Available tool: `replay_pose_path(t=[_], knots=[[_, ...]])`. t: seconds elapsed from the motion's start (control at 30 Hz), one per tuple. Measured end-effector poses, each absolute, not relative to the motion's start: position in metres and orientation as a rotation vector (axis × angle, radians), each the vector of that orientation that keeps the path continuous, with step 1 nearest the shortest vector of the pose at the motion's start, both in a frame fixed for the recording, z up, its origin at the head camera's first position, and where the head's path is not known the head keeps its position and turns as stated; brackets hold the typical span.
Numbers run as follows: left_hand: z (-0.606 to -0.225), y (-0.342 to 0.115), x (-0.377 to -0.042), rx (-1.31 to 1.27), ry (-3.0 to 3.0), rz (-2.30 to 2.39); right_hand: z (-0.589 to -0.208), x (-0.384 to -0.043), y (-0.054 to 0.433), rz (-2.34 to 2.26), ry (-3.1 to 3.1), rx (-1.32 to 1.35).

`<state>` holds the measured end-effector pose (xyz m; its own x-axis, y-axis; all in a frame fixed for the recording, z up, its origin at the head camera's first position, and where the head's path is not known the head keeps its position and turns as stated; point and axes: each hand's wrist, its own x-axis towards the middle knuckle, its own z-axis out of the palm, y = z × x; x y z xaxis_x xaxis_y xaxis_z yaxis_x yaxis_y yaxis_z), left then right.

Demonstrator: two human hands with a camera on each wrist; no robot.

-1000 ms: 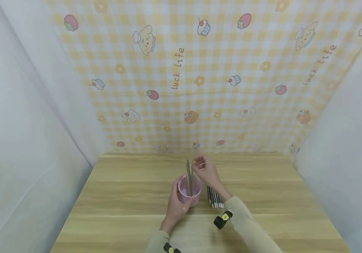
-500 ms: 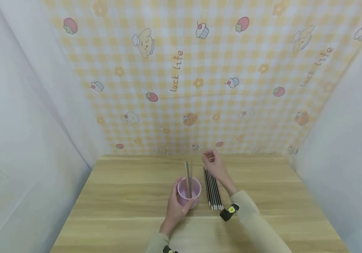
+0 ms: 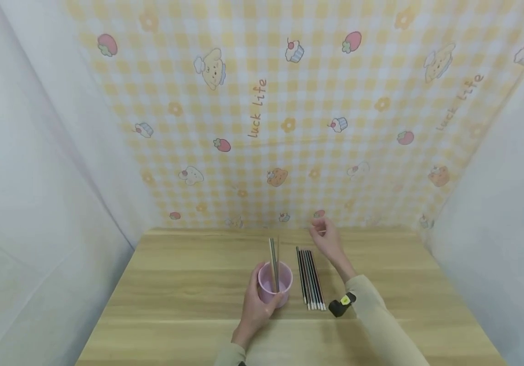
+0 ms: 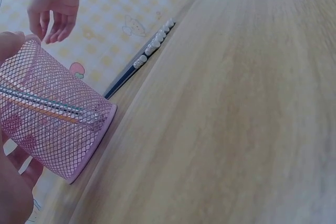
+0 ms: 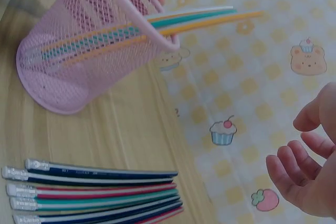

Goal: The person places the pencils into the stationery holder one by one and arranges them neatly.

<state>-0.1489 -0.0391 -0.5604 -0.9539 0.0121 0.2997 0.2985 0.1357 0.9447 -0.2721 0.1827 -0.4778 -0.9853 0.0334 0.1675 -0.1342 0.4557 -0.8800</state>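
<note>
**Position and contents of the mesh cup (image 5: 113, 69)**

Container: the mesh cup stands upright on the wood-grain surface (image 3: 175, 295). It contains a small bundle of inserted pencils (image 5: 210, 18), which lean against the rim and project above it. White, teal and orange lengths show past the rim; the exact count cannot be told. Their silvery-white ends are visible through the mesh near the base.

Appearance: the mesh cup is pale pink, with diamond-pattern walls that widen from base to rim and a smooth band at each edge. The loose pencils (image 3: 310, 279) lie just beside it, on its right, in a close, roughly parallel row. Their barrels show dark blue, red and green with pale stripes. The white-tipped ends point toward the person.

Hands: the two are apart. The left hand (image 3: 254, 306) grips the mesh cup from its left, fingers around the wall and thumb on the near side. The right hand (image 3: 328, 241) is near the far ends of the loose pencils, fingers loosely curled, touching neither cup nor pencils.
</note>
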Motion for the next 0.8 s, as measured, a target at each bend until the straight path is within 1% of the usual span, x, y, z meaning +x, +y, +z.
replay_pose_path(t=[0.1, 0.23, 0.4, 0.8], knots=[[-0.578, -0.038, -0.153, -0.303, -2.189, -1.905, -0.488, -0.27, 0.189, 1.556, -2.56, 0.047], [-0.587, -0.041, -0.153, -0.323, -2.168, -1.921, -0.505, -0.27, 0.196, 1.539, -2.591, -0.011], [-0.587, -0.041, -0.152, -0.342, -2.159, -1.932, -0.522, -0.271, 0.201, 1.524, -2.595, -0.055], [-0.586, -0.041, -0.157, -0.338, -2.154, -1.894, -0.543, -0.268, 0.203, 1.516, -2.652, -0.049]])
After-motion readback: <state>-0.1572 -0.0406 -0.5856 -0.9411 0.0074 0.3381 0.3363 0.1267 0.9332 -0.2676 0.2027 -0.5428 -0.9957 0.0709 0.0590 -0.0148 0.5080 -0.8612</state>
